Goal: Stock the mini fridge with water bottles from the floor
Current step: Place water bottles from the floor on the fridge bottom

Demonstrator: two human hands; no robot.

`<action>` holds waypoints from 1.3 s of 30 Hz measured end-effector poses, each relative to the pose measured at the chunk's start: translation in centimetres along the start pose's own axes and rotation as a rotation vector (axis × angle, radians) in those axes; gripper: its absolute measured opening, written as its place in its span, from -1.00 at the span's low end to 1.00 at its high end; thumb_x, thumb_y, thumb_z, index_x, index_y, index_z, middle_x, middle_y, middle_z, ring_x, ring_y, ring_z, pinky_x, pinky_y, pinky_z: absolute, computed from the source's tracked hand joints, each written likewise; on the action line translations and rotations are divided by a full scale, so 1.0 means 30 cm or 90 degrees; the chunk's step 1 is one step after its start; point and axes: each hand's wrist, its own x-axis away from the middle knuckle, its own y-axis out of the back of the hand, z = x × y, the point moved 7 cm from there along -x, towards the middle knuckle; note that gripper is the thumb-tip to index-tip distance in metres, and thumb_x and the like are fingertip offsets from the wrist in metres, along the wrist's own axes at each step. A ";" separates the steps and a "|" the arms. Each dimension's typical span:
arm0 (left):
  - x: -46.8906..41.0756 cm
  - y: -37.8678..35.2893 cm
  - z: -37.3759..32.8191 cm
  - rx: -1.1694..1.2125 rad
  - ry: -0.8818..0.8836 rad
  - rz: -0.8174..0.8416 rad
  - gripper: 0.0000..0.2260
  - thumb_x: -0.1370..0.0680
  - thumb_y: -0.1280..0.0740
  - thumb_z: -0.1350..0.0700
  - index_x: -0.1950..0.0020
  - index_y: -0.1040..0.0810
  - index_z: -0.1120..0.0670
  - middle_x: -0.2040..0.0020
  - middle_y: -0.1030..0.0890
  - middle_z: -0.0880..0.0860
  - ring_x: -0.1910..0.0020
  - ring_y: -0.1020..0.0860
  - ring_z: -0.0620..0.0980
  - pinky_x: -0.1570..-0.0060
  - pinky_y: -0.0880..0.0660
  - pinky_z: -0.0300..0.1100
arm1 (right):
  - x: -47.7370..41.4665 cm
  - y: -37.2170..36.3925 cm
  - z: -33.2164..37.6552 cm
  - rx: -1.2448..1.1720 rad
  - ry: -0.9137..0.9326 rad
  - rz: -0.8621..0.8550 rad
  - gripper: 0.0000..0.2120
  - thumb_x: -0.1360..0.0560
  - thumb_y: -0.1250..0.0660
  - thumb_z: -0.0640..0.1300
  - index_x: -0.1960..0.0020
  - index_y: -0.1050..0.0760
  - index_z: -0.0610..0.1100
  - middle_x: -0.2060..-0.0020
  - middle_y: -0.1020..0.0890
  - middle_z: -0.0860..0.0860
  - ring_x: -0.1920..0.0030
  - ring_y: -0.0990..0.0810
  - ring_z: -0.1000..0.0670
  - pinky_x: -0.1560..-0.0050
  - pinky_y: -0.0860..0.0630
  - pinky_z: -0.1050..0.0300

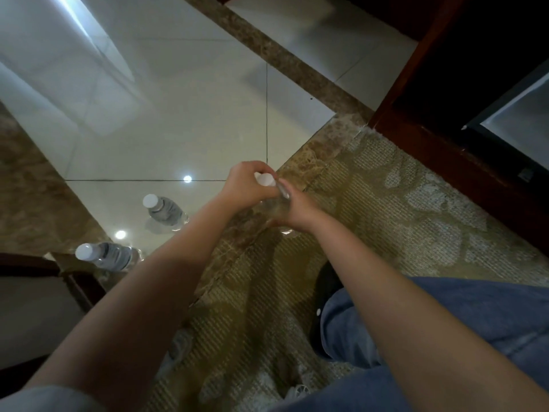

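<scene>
Head view: grip with left hand (pixel 246 188) curled over the cap, right hand (pixel 297 208) wrapped round the clear body of the held water bottle (pixel 265 180), above the carpet (pixel 386 203) edge. Probably best to lift upright, then swing right. Count three bottles: one held, two standing on tile (pixel 178 129), near bottle (pixel 104 255) and far bottle (pixel 165 209). Beyond, aim for mini fridge (pixel 517 123).

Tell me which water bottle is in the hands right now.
The rightmost bottle, by the carpet edge: left hand grips its cap end, right hand its body. The middle bottle and the leftmost bottle stand free on the tile.
</scene>
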 end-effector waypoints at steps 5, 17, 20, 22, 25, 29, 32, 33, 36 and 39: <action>0.037 0.010 -0.027 0.095 -0.009 0.003 -0.80 -0.35 -0.49 0.19 0.04 -0.63 0.10 0.08 -0.62 0.03 0.16 -0.56 -0.02 0.17 -0.55 -0.15 | 0.018 0.027 0.033 0.076 0.019 -0.065 -0.35 -0.30 -0.58 -0.04 -0.29 -0.36 0.00 -0.20 -0.55 0.00 -0.17 -0.52 -0.09 -0.01 -0.48 0.05; 0.198 0.206 0.472 0.179 0.316 -0.414 -0.64 -0.48 -0.37 -0.04 -0.12 -0.39 0.16 -0.10 -0.41 0.10 -0.05 -0.46 0.05 -0.05 -0.47 -0.09 | -0.034 -0.123 0.190 0.090 0.027 -0.080 -0.45 -0.29 -0.55 -0.06 -0.16 -0.35 -0.09 -0.13 -0.55 -0.04 -0.10 -0.56 -0.12 -0.09 -0.56 -0.12; 0.252 0.232 0.583 0.153 0.452 -0.477 -0.39 -0.40 -0.46 -0.04 -0.29 -0.28 0.21 -0.29 -0.31 0.17 -0.27 -0.36 0.15 -0.26 -0.39 0.01 | -0.056 -0.145 0.217 0.072 0.033 -0.079 -0.45 -0.30 -0.53 -0.07 -0.17 -0.33 -0.09 -0.11 -0.53 -0.03 -0.05 -0.54 -0.10 -0.06 -0.56 -0.10; 0.255 0.232 0.637 0.173 0.514 -0.472 -0.25 -0.36 -0.50 -0.04 -0.38 -0.20 0.19 -0.37 -0.25 0.19 -0.35 -0.29 0.18 -0.31 -0.31 0.02 | -0.065 -0.153 0.225 0.059 0.031 -0.081 -0.47 -0.32 -0.51 -0.08 -0.17 -0.32 -0.09 -0.07 -0.50 0.00 -0.02 -0.52 -0.07 -0.01 -0.55 -0.01; 0.211 0.217 0.703 0.249 0.522 -0.443 -0.06 -0.33 -0.54 -0.02 -0.51 -0.03 0.16 -0.48 -0.14 0.17 -0.44 -0.22 0.21 -0.39 -0.24 0.08 | -0.072 -0.154 0.226 0.046 0.022 -0.085 -0.48 -0.32 -0.51 -0.09 -0.16 -0.32 -0.08 -0.03 -0.47 0.02 0.02 -0.49 -0.05 0.04 -0.51 0.05; 0.136 0.202 0.749 0.296 0.474 -0.404 -0.02 -0.32 -0.56 0.01 -0.54 0.01 0.08 -0.51 -0.15 0.12 -0.48 -0.19 0.15 -0.44 -0.18 0.02 | -0.076 -0.152 0.218 0.039 0.018 -0.079 -0.46 -0.32 -0.52 -0.08 -0.17 -0.31 -0.09 -0.02 -0.44 0.05 0.01 -0.46 -0.02 -0.01 -0.53 0.00; 0.111 0.204 0.770 0.327 0.466 -0.429 -0.13 -0.31 -0.56 0.02 -0.47 -0.14 0.10 -0.42 -0.32 0.12 -0.40 -0.32 0.12 -0.39 -0.27 -0.04 | -0.083 -0.146 0.205 0.043 0.018 -0.085 -0.45 -0.29 -0.53 -0.06 -0.15 -0.32 -0.10 0.00 -0.47 0.04 0.00 -0.49 -0.03 -0.05 -0.56 -0.08; 0.110 0.205 0.773 0.321 0.470 -0.439 -0.20 -0.33 -0.55 0.03 -0.43 -0.19 0.11 -0.37 -0.37 0.12 -0.36 -0.37 0.11 -0.36 -0.30 -0.08 | -0.085 -0.144 0.199 0.041 0.015 -0.088 -0.45 -0.29 -0.53 -0.07 -0.14 -0.32 -0.10 0.01 -0.47 0.04 0.01 -0.50 -0.03 -0.05 -0.56 -0.09; 0.115 0.209 0.769 0.270 0.471 -0.461 -0.33 -0.37 -0.52 0.03 -0.35 -0.25 0.12 -0.30 -0.44 0.12 -0.27 -0.44 0.10 -0.25 -0.36 -0.13 | -0.089 -0.136 0.179 0.031 0.013 -0.090 -0.45 -0.29 -0.53 -0.08 -0.16 -0.33 -0.10 0.03 -0.46 0.05 0.02 -0.48 -0.01 -0.05 -0.56 -0.07; 0.130 0.212 0.767 0.227 0.473 -0.475 -0.41 -0.39 -0.50 0.05 -0.30 -0.28 0.12 -0.25 -0.49 0.12 -0.22 -0.48 0.11 -0.17 -0.41 -0.13 | -0.090 -0.127 0.154 0.040 0.017 -0.078 -0.43 -0.29 -0.54 -0.08 -0.18 -0.32 -0.08 -0.02 -0.48 0.04 -0.01 -0.50 -0.02 -0.06 -0.54 -0.05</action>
